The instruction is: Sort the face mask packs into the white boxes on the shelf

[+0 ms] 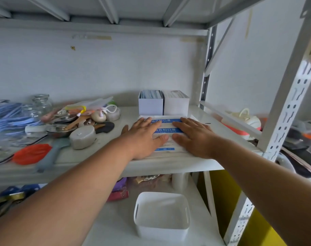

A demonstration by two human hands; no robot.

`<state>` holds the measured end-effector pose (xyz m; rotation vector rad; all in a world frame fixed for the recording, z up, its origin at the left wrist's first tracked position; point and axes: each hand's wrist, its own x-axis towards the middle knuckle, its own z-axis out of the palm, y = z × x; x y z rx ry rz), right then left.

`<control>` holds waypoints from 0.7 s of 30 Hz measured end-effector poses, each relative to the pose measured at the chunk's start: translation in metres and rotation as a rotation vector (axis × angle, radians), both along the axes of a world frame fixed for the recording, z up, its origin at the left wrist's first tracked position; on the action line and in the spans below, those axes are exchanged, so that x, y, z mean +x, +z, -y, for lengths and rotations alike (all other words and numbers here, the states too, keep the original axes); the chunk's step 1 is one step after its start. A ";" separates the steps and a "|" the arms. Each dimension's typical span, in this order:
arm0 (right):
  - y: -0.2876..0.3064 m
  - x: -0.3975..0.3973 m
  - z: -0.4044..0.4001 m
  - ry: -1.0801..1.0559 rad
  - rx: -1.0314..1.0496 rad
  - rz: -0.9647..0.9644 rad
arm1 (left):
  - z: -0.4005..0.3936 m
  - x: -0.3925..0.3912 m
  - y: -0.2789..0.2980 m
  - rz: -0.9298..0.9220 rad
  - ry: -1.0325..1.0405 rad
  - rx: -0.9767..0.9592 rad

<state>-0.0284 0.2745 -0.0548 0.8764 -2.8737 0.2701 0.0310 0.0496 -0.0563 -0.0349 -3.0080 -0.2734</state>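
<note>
Your left hand (144, 137) lies flat on the left half of the mask packs (166, 137), fingers straight and relaxed, pointing toward the back of the shelf (200, 112). Your right hand (193, 137) lies flat on the right half in the same way, thumb toward the centre. Neither hand grips anything; both press down with open palms. The two thumbs are near each other over the middle of the packs but do not touch.

The packs lie flat near the front edge of the shelf, white with blue bands of print. How many are stacked cannot be told.

Two white boxes stand side by side just behind the packs, touching each other. The left box (150, 105) holds packs standing on edge, with blue and white edges showing at its top. The right box (176, 104) also appears filled, but its contents are blurred.

To the left on the same shelf lies clutter: glass jars (42, 103), a grey round tin (83, 136), a red item (32, 154) and blue cords (7, 118).

On the shelf below stands a white bin (161, 219) with handle slots.
</note>
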 end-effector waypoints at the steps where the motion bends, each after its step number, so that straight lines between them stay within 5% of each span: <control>1: 0.000 -0.001 0.001 0.003 0.002 -0.002 | 0.000 -0.002 0.000 -0.001 0.002 -0.002; 21: 0.005 0.012 -0.006 -0.044 -0.049 -0.141 | 0.009 0.024 0.010 -0.153 0.002 -0.008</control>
